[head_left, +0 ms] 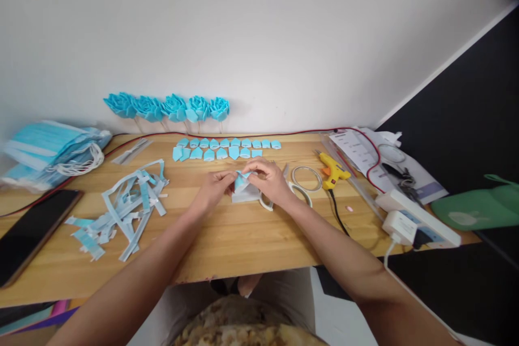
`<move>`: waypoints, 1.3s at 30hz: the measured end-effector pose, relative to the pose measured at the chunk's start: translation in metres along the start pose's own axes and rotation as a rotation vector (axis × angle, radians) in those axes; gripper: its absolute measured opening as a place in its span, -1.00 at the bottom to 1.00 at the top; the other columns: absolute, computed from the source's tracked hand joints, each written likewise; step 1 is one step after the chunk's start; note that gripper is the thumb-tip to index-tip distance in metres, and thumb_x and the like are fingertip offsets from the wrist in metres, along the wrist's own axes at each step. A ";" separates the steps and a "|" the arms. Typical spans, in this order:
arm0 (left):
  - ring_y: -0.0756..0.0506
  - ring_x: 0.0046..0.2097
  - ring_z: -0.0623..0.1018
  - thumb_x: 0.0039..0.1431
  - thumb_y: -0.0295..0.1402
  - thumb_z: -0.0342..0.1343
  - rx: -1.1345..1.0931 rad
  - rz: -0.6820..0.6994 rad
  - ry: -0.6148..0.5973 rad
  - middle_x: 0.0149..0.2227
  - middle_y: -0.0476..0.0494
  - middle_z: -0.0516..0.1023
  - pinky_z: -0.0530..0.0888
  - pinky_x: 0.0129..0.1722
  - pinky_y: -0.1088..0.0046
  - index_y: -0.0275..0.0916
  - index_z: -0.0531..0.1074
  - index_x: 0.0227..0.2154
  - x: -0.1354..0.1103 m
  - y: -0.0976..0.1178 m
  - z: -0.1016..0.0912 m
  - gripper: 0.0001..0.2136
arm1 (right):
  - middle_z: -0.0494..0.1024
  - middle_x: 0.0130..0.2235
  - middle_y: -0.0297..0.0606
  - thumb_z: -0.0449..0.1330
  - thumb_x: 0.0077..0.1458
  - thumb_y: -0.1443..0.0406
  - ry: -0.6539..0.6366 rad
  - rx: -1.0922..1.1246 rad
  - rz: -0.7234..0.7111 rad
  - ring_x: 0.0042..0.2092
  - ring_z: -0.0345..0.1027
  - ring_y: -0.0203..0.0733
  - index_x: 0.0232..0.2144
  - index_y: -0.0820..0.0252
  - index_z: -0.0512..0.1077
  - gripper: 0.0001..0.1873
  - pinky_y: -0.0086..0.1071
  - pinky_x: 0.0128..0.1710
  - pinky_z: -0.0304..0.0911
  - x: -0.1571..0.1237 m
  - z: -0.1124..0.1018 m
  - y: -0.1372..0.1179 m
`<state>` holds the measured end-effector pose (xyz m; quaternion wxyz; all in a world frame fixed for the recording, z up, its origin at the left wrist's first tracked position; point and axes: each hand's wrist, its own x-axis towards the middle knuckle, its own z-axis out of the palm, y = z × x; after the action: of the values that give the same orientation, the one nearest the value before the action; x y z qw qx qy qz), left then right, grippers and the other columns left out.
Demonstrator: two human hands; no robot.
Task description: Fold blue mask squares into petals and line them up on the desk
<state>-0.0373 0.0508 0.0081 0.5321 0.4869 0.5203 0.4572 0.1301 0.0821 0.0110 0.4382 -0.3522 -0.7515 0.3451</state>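
Both my hands meet over the middle of the wooden table, pinching a small light-blue piece of mask fabric (242, 180) between them. My left hand (214, 188) grips its left side with thumb and forefinger. From the other side my right hand (270, 179) holds its upper right edge, the fingers bent over it. A pale whitish sheet (245, 194) lies just under the piece. White-handled scissors (266, 203) rest partly hidden beneath my right hand. Rows of folded blue petals (221, 153) lie just beyond my hands.
Blue fabric flowers (174, 107) on sticks stand along the wall. Cut strips (130, 211) lie left, near a phone (36, 230) and stacked masks (44, 143). On the right are a tape roll (307, 178), a yellow glue gun (334, 171), a power strip (419, 219) and a green bottle (478, 208).
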 end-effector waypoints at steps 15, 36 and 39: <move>0.04 -0.55 0.28 -0.02 -0.06 0.18 -0.068 0.016 -0.023 -0.66 0.04 0.31 0.25 -0.51 0.51 -0.26 0.36 -0.68 0.001 -0.002 -0.001 -0.63 | 0.53 -0.20 -0.30 0.08 -0.02 0.48 -0.031 0.004 -0.021 -0.12 0.40 -0.24 -0.37 0.11 0.51 -0.74 -0.33 -0.08 0.25 0.000 0.001 0.008; 0.02 -0.49 0.27 0.01 -0.13 0.15 0.042 0.123 0.115 -0.61 0.04 0.28 0.24 -0.47 0.51 -0.25 0.37 -0.66 0.000 -0.002 -0.002 -0.68 | 0.40 -0.52 -0.38 0.11 0.12 0.04 -0.184 0.177 0.363 -0.48 0.28 -0.33 -0.52 0.18 0.36 -0.64 -0.47 -0.49 0.20 0.000 -0.001 -0.001; 0.03 -0.49 0.26 0.01 -0.13 0.15 0.046 0.130 0.102 -0.62 0.05 0.25 0.23 -0.48 0.52 -0.25 0.35 -0.68 -0.001 -0.002 -0.001 -0.67 | 0.42 -0.51 -0.39 0.17 0.06 0.06 -0.227 0.229 0.408 -0.51 0.25 -0.35 -0.50 0.19 0.37 -0.68 -0.48 -0.53 0.16 -0.001 0.001 -0.001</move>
<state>-0.0382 0.0500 0.0063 0.4627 0.5079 0.5242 0.5031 0.1295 0.0807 0.0114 0.3094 -0.4034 -0.6654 0.5466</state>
